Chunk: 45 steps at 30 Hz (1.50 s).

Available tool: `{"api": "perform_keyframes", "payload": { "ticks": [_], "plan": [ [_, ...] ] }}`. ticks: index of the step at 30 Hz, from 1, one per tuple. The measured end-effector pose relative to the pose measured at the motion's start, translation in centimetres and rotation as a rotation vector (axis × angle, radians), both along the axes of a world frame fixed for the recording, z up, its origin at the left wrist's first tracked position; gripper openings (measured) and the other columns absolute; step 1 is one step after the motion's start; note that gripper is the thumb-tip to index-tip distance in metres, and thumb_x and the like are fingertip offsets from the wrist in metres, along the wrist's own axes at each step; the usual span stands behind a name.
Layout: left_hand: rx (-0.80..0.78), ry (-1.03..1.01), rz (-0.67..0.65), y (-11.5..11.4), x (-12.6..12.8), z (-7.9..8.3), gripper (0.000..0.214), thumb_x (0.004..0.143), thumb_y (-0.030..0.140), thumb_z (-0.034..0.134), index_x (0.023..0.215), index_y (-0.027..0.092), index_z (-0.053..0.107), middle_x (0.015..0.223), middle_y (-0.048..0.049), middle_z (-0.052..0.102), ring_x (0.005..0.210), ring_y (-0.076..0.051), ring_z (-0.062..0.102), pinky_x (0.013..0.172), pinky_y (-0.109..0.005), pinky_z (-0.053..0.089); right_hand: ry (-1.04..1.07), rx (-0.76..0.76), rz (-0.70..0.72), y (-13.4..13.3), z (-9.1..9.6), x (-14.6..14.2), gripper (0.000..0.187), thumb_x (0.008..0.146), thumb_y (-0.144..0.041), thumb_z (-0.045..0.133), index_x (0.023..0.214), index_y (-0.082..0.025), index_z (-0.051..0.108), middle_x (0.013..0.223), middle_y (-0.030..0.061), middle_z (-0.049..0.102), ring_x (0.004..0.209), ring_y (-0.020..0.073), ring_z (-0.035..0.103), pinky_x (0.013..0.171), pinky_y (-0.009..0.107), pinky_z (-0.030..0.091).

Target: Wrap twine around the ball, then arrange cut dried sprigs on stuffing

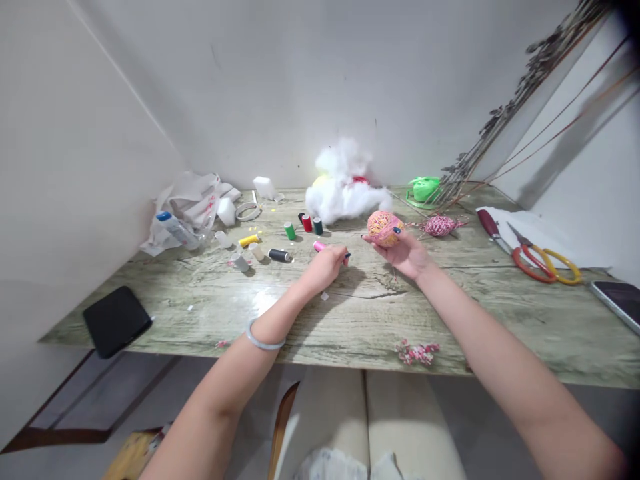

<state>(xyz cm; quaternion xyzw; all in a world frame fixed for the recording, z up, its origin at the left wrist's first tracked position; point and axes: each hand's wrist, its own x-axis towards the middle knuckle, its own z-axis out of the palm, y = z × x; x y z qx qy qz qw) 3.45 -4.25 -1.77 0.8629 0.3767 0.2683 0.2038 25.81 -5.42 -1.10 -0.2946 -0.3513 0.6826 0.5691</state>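
My right hand (pixel 404 257) holds a ball of pink and yellow yarn (pixel 384 225) a little above the wooden tabletop, its fingers underneath and the thumb over the side. A short strand dangles below that hand. Over the middle of the table, my left hand (pixel 327 268) is closed, fingertips pinched together; what it holds, if anything, is hidden. Just behind its knuckles lies a pink thread spool (pixel 319 247), partly covered by the hand. Near it are a black spool (pixel 279 255), a green spool (pixel 290 231) and a red spool (pixel 307 223).
White stuffing (pixel 345 193) is heaped against the wall. On the right lie a pink-white yarn bundle (pixel 440 226), scissors (pixel 543 262) and a phone (pixel 620 300). Plastic bags (pixel 187 200) and a black case (pixel 117 320) are at left. Yarn scraps (pixel 417 352) lie by the front edge.
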Motion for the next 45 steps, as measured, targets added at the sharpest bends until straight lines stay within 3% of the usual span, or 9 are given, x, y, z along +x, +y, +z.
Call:
{"api": "perform_keyframes", "payload": {
  "ticks": [6,15,20,23,26,33,37,41,45],
  "plan": [
    [0.043,0.101,0.001,-0.3,0.5,-0.1,0.025,0.085,0.007,0.041,0.073,0.018,0.059,0.068,-0.0031,0.061,0.070,-0.019,0.051,0.071,-0.030,0.042,-0.025,-0.136,-0.085,0.7,-1.0,-1.1,0.025,0.080,-0.041,0.066,0.100,-0.027,0.059,0.095,-0.0004,0.074,0.090,0.0164,0.069,0.069,0.025,0.059],
    [0.044,0.115,0.012,-1.3,1.0,0.6,0.027,0.088,0.009,0.037,0.082,0.018,0.062,0.073,-0.0032,0.060,0.073,-0.019,0.052,0.072,-0.030,0.042,0.031,-0.025,0.067,0.4,-0.7,-1.0,0.057,0.079,-0.038,0.072,0.128,-0.036,0.044,0.118,0.0003,0.069,0.085,0.0187,0.073,0.073,0.034,0.063],
    [0.051,0.090,0.027,-1.7,1.0,0.6,0.027,0.093,0.014,0.037,0.092,0.018,0.063,0.079,-0.0048,0.062,0.080,-0.020,0.055,0.076,-0.032,0.045,0.038,-0.242,0.153,0.8,-1.1,-1.1,0.036,0.091,-0.044,0.056,0.119,-0.021,0.057,0.099,0.0072,0.074,0.078,0.0162,0.072,0.065,0.024,0.061],
    [0.128,0.088,0.010,-1.9,1.1,0.6,0.026,0.095,0.014,0.036,0.094,0.018,0.062,0.085,-0.0059,0.061,0.083,-0.019,0.055,0.079,-0.032,0.046,0.040,-0.323,0.173,0.9,-1.3,-1.5,0.036,0.096,-0.045,0.047,0.115,-0.018,0.060,0.092,0.0079,0.074,0.069,0.0142,0.069,0.056,0.021,0.058],
    [0.243,0.079,-0.017,-2.2,1.3,0.7,0.027,0.098,0.018,0.036,0.091,0.017,0.062,0.096,-0.0082,0.057,0.084,-0.017,0.053,0.080,-0.031,0.047,0.075,-0.344,0.183,0.7,-1.0,-1.9,0.035,0.098,-0.042,0.042,0.115,-0.017,0.061,0.092,0.0088,0.074,0.073,0.0153,0.069,0.059,0.023,0.060],
    [0.501,0.100,0.048,-2.4,1.3,0.8,0.021,0.097,0.021,0.045,0.096,0.018,0.066,0.126,-0.0129,0.054,0.112,-0.025,0.051,0.096,-0.044,0.045,0.175,-0.255,0.159,-0.1,-0.3,-2.3,0.031,0.093,-0.028,0.041,0.114,-0.014,0.060,0.102,0.0109,0.073,0.086,0.0169,0.071,0.078,0.030,0.061],
    [0.491,0.020,-0.038,-2.6,1.3,0.8,0.023,0.098,0.020,0.041,0.098,0.017,0.064,0.125,-0.0138,0.058,0.112,-0.022,0.057,0.093,-0.039,0.051,0.180,-0.199,0.088,-0.2,-0.5,-2.3,0.026,0.092,-0.032,0.052,0.113,-0.018,0.059,0.099,0.0071,0.074,0.086,0.0172,0.071,0.080,0.030,0.061],
    [0.501,-0.088,-0.071,-3.0,1.4,0.8,0.020,0.098,0.016,0.042,0.096,0.016,0.062,0.119,-0.0141,0.061,0.108,-0.019,0.061,0.089,-0.034,0.054,0.187,-0.212,0.038,-0.2,-0.7,-2.6,0.022,0.087,-0.028,0.061,0.108,-0.023,0.058,0.092,0.0012,0.073,0.077,0.0142,0.069,0.069,0.025,0.061],
    [0.518,-0.182,-0.066,-3.2,1.4,0.8,0.019,0.096,0.013,0.042,0.096,0.016,0.061,0.127,-0.0147,0.056,0.114,-0.019,0.060,0.091,-0.034,0.055,0.178,-0.209,-0.023,-0.2,-1.0,-2.8,0.024,0.081,-0.025,0.068,0.103,-0.026,0.059,0.087,-0.0034,0.072,0.068,0.0096,0.065,0.058,0.017,0.055]
  ]
}}
